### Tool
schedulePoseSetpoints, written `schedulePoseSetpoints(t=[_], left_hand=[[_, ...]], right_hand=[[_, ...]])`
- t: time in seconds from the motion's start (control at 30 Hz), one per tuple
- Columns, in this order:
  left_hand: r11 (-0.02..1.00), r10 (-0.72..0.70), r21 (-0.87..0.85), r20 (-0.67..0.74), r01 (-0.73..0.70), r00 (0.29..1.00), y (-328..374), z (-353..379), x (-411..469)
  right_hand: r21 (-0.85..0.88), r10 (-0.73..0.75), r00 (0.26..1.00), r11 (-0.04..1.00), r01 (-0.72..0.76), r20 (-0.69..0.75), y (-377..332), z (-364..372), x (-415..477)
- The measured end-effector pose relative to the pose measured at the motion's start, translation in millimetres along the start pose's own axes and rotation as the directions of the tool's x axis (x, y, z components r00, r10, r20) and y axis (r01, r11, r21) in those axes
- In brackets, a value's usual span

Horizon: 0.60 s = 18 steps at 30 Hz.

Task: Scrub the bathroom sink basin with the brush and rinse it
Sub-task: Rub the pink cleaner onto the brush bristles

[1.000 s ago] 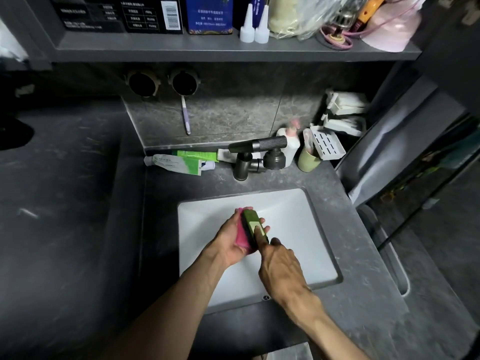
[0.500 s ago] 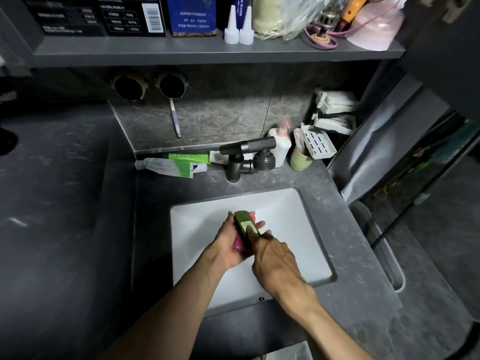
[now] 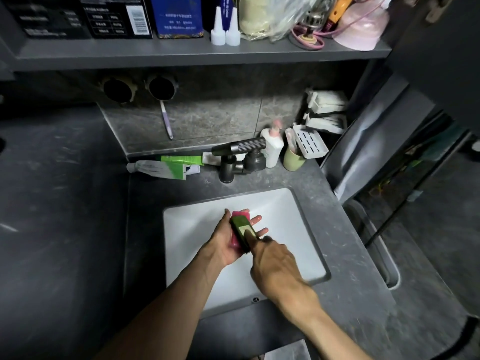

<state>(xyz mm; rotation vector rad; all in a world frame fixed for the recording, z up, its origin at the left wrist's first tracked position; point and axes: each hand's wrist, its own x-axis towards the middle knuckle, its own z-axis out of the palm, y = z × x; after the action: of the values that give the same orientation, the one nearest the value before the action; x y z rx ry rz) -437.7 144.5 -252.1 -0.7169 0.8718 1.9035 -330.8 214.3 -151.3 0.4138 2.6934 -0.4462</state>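
Brush (image 3: pixel 241 231) slid back along the soap (image 3: pixel 241 213); right hand (image 3: pixel 275 266) gripped it, left hand (image 3: pixel 222 246) cupped soap. Rubbing bristles flat, over the basin (image 3: pixel 197 224), would load them evenly.

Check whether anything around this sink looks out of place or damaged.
Two round holes gape in the back wall under the shelf, edges rough; a purple toothbrush hangs from the right one. The white soap tray leans tilted by the green cup.

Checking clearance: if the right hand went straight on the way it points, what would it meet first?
The right hand, gripping the green brush, would likely meet the pink bar in the left hand first; depth unclear.
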Motion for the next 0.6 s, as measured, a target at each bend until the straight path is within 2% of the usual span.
schedulePoseSetpoints(t=[0.13,0.23,0.27,0.3,0.33,0.37,0.43,0.5,0.6], left_hand=[[0.998,-0.033,0.049,0.025,0.032,0.999,-9,3,-6],[0.997,0.002,0.077,0.003,-0.003,1.000,-6,4,-6],[0.996,0.019,0.087,-0.009,-0.018,1.000,-3,5,-5],[0.994,0.025,0.105,-0.024,-0.023,0.999,0,7,-2],[0.992,0.031,0.127,-0.036,-0.026,0.999,3,9,1],[0.988,0.030,0.153,-0.042,-0.023,0.999,5,13,4],[0.983,0.039,0.181,-0.054,-0.029,0.998,7,24,10],[0.979,0.052,0.199,-0.054,-0.041,0.997,8,34,15],[0.966,0.071,0.250,-0.036,-0.060,0.997,7,54,24]], right_hand=[[0.044,0.078,0.992,0.996,-0.074,-0.103,14,14,33],[0.304,0.117,0.980,0.951,-0.062,-0.163,46,13,48],[0.472,0.130,0.985,0.879,-0.061,-0.115,58,13,51],[0.661,0.135,0.990,0.746,-0.079,-0.034,67,12,51],[0.814,0.126,0.991,0.570,-0.115,0.052,74,11,50],[0.904,0.111,0.988,0.403,-0.144,0.108,82,10,50],[0.965,0.081,0.987,0.211,-0.154,0.140,93,8,50],[0.978,0.064,0.991,0.167,-0.124,0.114,102,2,48],[0.976,0.073,0.997,0.211,-0.055,0.040,118,-12,43]])
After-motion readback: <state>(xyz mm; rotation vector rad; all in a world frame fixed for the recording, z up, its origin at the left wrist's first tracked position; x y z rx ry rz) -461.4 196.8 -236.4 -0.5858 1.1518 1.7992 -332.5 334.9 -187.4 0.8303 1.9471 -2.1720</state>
